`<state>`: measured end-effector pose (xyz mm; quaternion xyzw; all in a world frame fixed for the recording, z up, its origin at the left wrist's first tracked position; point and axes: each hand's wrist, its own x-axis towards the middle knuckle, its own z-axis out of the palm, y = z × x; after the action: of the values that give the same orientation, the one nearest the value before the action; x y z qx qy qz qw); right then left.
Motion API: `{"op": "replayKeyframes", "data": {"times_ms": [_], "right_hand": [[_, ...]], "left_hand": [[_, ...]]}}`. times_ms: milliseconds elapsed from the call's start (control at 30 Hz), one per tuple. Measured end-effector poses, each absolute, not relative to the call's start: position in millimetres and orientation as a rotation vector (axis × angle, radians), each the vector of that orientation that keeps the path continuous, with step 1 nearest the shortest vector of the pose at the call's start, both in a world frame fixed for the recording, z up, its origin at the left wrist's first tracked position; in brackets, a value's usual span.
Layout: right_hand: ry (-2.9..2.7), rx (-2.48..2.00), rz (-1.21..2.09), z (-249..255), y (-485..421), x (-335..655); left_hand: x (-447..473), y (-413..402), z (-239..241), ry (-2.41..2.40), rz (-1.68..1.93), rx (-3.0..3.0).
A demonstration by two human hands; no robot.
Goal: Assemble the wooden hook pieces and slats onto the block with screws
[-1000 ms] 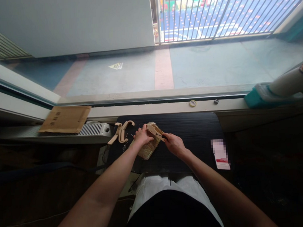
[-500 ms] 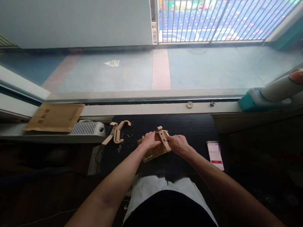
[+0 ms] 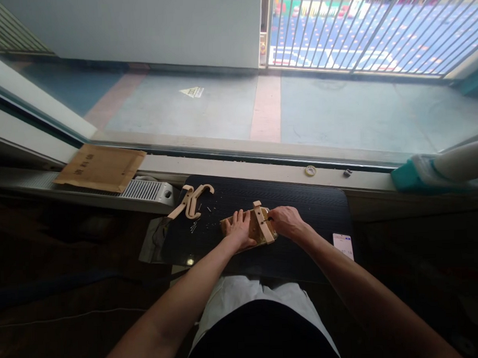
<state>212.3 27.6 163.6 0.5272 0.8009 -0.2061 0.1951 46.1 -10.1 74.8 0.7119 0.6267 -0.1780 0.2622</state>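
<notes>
My left hand (image 3: 240,232) lies flat with its fingers spread on a brown, glossy board (image 3: 255,231) on the black table. Across the board's right part rests a pale wooden hook piece (image 3: 263,225) with dark holes along it. Just to its right, my right hand (image 3: 287,220) is closed around a thin dark tool (image 3: 268,218), whose tip points at the wooden piece. The tool's exact kind is too small to tell, and most of it is hidden in the fingers.
More wooden hooks (image 3: 193,201) lie at the table's left, with several screws (image 3: 194,227) near them. A phone (image 3: 342,245) sits at the right edge. Along the sill are a tape roll (image 3: 310,171) and a teal container (image 3: 413,174). A cardboard envelope (image 3: 101,167) rests on the radiator (image 3: 147,189).
The view has turned, tilting the table and sill. My left hand's fingers are spread wider on the board. My right hand has turned and remains beside the wooden piece.
</notes>
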Motion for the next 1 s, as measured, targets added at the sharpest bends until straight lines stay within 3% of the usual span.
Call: {"op": "replayKeyframes", "data": {"times_ms": [1000], "right_hand": [[2.287, 1.098, -0.454, 185, 46, 171]], "left_hand": [[59, -36, 89, 1.659, -0.45, 2.064]]}}
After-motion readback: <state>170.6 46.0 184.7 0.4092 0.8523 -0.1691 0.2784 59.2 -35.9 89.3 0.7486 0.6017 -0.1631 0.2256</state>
